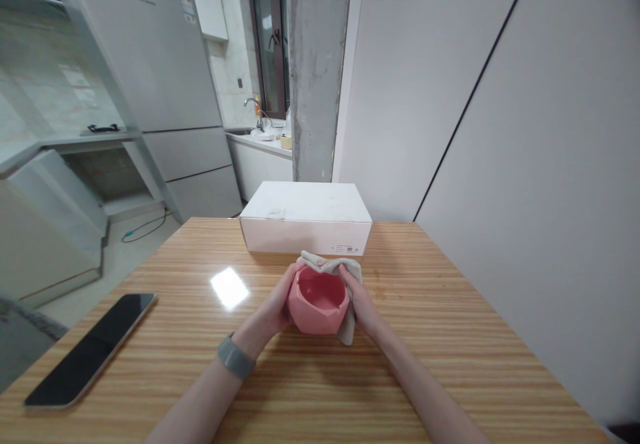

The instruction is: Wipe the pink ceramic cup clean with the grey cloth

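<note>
A pink faceted bowl [316,317], notched along its rim like an ashtray, is held tilted toward me above the table. My left hand [281,297] grips its left side, the fingers partly hidden behind it. On the right, my right hand [359,297] is closed on a light grey cloth [354,269] pressed against the bowl's rim and side. The cloth drapes over the back rim and hangs down beside the bowl. A grey band circles my left wrist.
A white box [305,234] stands at the far edge of the wood-grain table [440,337]. On the left lies a black-screened phone [95,347]. A white wall borders the right side; beyond the table are a fridge [150,64] and a sink counter [260,154].
</note>
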A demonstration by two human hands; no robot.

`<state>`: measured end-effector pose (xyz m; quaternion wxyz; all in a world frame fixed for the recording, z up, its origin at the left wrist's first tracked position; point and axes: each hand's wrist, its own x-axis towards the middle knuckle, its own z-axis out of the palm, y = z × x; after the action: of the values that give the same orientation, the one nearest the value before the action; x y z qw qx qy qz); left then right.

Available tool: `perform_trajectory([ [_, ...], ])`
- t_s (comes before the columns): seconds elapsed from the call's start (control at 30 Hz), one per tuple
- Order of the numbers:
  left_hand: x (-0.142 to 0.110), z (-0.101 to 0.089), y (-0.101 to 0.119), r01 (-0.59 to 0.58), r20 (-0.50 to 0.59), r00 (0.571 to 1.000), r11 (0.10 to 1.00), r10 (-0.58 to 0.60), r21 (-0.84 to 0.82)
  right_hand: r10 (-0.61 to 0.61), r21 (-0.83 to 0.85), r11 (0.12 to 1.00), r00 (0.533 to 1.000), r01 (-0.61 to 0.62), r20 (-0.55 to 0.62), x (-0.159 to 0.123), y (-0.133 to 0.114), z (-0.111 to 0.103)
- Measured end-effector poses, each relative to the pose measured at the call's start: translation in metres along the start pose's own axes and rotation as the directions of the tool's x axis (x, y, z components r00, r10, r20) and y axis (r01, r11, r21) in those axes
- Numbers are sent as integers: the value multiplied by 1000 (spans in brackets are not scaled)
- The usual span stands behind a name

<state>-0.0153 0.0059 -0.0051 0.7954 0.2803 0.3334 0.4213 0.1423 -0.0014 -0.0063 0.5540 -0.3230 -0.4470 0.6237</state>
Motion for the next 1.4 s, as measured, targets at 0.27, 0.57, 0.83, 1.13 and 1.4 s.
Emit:
perform_trajectory([
  [0.27,-1,12,-2,-72,-203,977,997,70,-4,-311,-163,948,910,275,-273,-5,13,19],
  [0.57,-4,15,-4,-143,-26,989,989,144,21,-410,-274,901,867,336,-284,-8,10,14],
  [0.83,-7,3,4,126,90,986,984,-138,129,-81,-40,996,974,74,-214,7,2,-15],
  [1.13,-1,5,-3,28,-51,998,996,-23,90,-178,-87,983,940,159,-291,1,-3,-3],
  [1.4,1,16,-13,-215,-83,974,975,210,-60,-449,-275,889,815,366,-366,-6,14,21],
])
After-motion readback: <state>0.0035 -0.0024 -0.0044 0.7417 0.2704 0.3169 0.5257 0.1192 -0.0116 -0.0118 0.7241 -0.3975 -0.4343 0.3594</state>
